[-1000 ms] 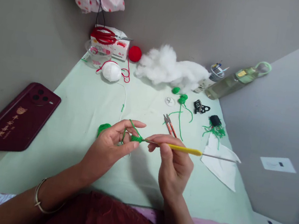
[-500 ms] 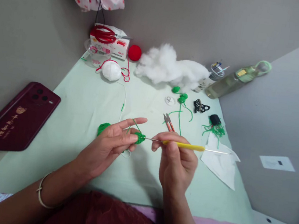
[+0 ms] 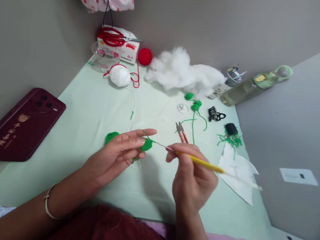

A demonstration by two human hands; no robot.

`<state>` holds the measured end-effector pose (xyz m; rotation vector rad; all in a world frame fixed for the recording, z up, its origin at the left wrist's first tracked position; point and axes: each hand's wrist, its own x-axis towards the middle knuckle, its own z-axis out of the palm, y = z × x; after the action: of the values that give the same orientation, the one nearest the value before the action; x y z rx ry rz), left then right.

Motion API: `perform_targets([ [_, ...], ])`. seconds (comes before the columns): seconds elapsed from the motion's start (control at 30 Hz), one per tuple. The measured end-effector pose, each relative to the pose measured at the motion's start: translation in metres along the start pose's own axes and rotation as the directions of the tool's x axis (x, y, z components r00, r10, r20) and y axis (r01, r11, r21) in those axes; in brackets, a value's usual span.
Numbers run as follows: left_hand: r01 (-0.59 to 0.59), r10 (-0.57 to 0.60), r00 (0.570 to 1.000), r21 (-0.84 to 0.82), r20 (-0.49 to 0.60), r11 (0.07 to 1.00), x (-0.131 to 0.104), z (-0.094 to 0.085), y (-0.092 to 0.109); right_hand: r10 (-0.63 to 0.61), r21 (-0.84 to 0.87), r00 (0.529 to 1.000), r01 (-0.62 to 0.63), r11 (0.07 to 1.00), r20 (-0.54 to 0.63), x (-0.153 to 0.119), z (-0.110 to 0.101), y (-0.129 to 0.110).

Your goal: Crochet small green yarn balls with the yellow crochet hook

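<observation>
My left hand (image 3: 119, 152) pinches a small green crochet piece (image 3: 146, 145) between thumb and fingers, with green yarn running over the raised index finger. In my right hand (image 3: 194, 180) is a crochet hook (image 3: 201, 163) with a yellow handle, tilted down to the right. The hook's thin metal tip reaches the top edge of the green piece. Behind my left hand sits a green yarn ball (image 3: 112, 138), partly hidden. Thread snips (image 3: 182, 132) with orange handles lie just beyond my right hand.
White stuffing (image 3: 181, 73) lies at the back, beside a red yarn ball (image 3: 145, 56) and a white yarn ball (image 3: 120, 76). A bottle (image 3: 247, 88) leans at right. A phone (image 3: 19, 124) rests at left. Paper (image 3: 237, 174) lies right of my right hand.
My right hand has shifted slightly right, and the hook has tilted from level to handle-end down. The green piece has turned a little in my left fingers, with its top edge now at the hook tip.
</observation>
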<state>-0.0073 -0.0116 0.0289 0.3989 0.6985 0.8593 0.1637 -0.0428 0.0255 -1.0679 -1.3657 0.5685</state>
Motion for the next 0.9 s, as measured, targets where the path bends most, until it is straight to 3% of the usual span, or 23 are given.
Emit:
perform_targets([
  [0.07,-0.048,0.047,0.999,0.046,0.007,0.998,0.0,-0.001,0.0,0.137,0.15,0.99,-0.139,0.979,0.023,0.004,0.0,0.0],
  [0.13,-0.083,0.081,0.996,0.152,0.02,0.985,0.0,-0.002,-0.002,0.185,0.18,0.978,-0.199,0.963,0.094,0.005,0.002,0.001],
  [0.27,-0.133,0.144,0.99,0.342,-0.007,0.93,-0.001,-0.006,-0.009,0.254,0.232,0.962,-0.27,0.934,0.097,0.003,0.002,0.008],
  [0.43,-0.189,0.218,0.976,0.391,-0.03,0.901,-0.004,-0.008,-0.008,0.292,0.285,0.951,-0.31,0.907,0.105,0.004,-0.001,0.007],
  [0.53,-0.199,0.243,0.969,0.438,-0.045,0.877,-0.005,-0.006,-0.006,0.214,0.163,0.972,-0.228,0.96,0.1,0.003,-0.002,0.001],
  [0.63,-0.208,0.289,0.954,0.506,-0.087,0.837,-0.006,-0.001,-0.007,-0.002,-0.119,0.987,0.022,0.993,0.161,-0.002,-0.002,-0.002],
  [0.7,-0.21,0.298,0.948,0.488,-0.108,0.847,-0.006,0.002,-0.008,-0.206,-0.287,0.947,0.274,0.918,0.245,-0.007,-0.002,0.0],
  [0.77,-0.17,0.217,0.972,0.372,-0.088,0.913,-0.006,0.003,-0.009,-0.334,-0.376,0.898,0.426,0.823,0.287,-0.011,-0.001,0.004],
  [0.83,-0.063,0.072,0.997,0.22,-0.032,0.973,-0.004,0.002,-0.007,-0.331,-0.369,0.909,0.407,0.836,0.252,-0.012,-0.001,0.006],
  [0.9,0.024,-0.023,1.0,0.119,-0.003,0.993,-0.004,0.0,-0.004,-0.2,-0.24,0.967,0.233,0.942,0.157,-0.009,-0.001,0.006],
])
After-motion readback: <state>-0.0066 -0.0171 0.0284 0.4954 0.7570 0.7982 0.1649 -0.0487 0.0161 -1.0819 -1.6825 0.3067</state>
